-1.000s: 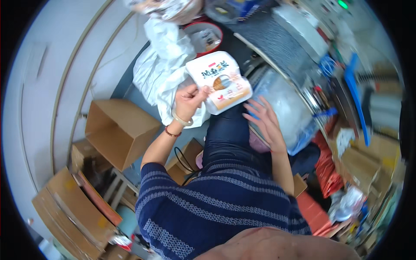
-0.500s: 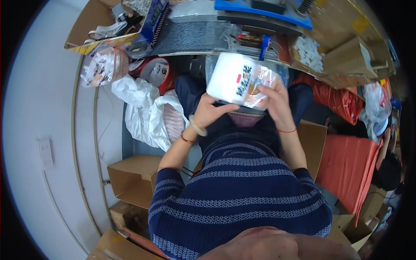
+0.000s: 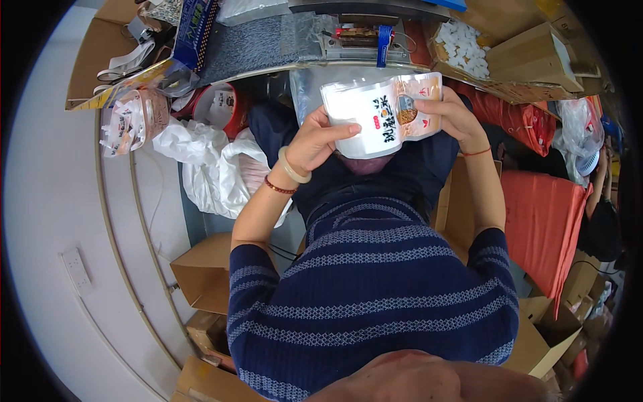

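Note:
Between my hands, above my lap, is a white packaging pouch (image 3: pixel 358 110) with dark lettering and an orange-pink section at its right end. My left hand (image 3: pixel 313 142) grips its left end, thumb on the front face and fingers behind. At the right end my right hand (image 3: pixel 457 120) clasps the orange section, fingers over the printed front. Whether it is a single pouch or several in a stack, I cannot tell. The left wrist carries a pale bangle and a beaded bracelet; a thin red cord circles the right wrist.
A worktable (image 3: pixel 254 50) crosses the far side, with a metal device (image 3: pixel 365 47) and a blue strip on it. A carton of small white pieces (image 3: pixel 462 50) sits at the far right. White plastic sacking (image 3: pixel 207 164), a red bucket (image 3: pixel 224 110) and open cartons (image 3: pixel 207 271) surround me.
The pouch has moved slightly right and now faces me more squarely. Its right end has risen with my right hand, and my left thumb now lies across its front.

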### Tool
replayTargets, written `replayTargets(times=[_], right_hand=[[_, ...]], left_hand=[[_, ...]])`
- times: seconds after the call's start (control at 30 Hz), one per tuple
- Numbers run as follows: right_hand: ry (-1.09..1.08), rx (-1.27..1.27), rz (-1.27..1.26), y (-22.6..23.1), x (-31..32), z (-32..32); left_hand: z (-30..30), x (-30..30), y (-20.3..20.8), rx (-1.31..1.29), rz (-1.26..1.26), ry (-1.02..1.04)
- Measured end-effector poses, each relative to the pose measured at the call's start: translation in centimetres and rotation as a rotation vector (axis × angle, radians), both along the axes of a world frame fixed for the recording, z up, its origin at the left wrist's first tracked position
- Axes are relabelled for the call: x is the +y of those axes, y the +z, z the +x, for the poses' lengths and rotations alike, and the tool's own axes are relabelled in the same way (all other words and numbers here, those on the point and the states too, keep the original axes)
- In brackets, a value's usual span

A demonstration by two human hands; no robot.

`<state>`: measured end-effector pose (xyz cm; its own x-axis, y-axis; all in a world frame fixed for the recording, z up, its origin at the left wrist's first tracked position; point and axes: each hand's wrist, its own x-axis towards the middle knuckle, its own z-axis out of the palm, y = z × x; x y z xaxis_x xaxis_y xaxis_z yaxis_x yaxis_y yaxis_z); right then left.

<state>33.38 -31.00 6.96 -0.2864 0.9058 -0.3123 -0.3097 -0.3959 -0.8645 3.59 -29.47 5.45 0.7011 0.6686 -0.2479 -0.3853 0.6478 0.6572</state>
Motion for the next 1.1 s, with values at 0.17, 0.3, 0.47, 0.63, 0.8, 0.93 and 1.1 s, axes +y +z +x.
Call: replayTargets(times=[0.17,0.3,0.47,0.63,0.8,0.93,1.1], right_hand=[[-0.018,0.027,0.032,-3.7,0.9,-1.3],[-0.075,0.209,-0.034,-9.3,1.8,-3.4],[-0.226,0.513,0.011,-19.6,1.6,-6.5],[-0.130,0.536,0.091,-27.5,1.7,-6.6],[-0.176,0.665,-0.061,-22.2,2.1,-8.1],[-0.350,0.839,-0.069,-19.2,2.3,-7.7],[0.129,0.707,0.000,-11.1,3.2,-5.4]], left_hand=[[1.3,-0.8,1.1,0.152,0.274,0.171],[2.4,-0.6,1.7,0.061,0.149,0.205],[3.0,-0.8,2.0,0.043,0.160,0.208],[2.6,-0.7,1.5,0.028,0.152,0.211],[2.3,-0.7,0.3,0.013,0.151,0.228],[2.3,-0.1,0.7,0.019,0.126,0.157],[2.5,0.0,1.2,0.122,0.124,0.172]])
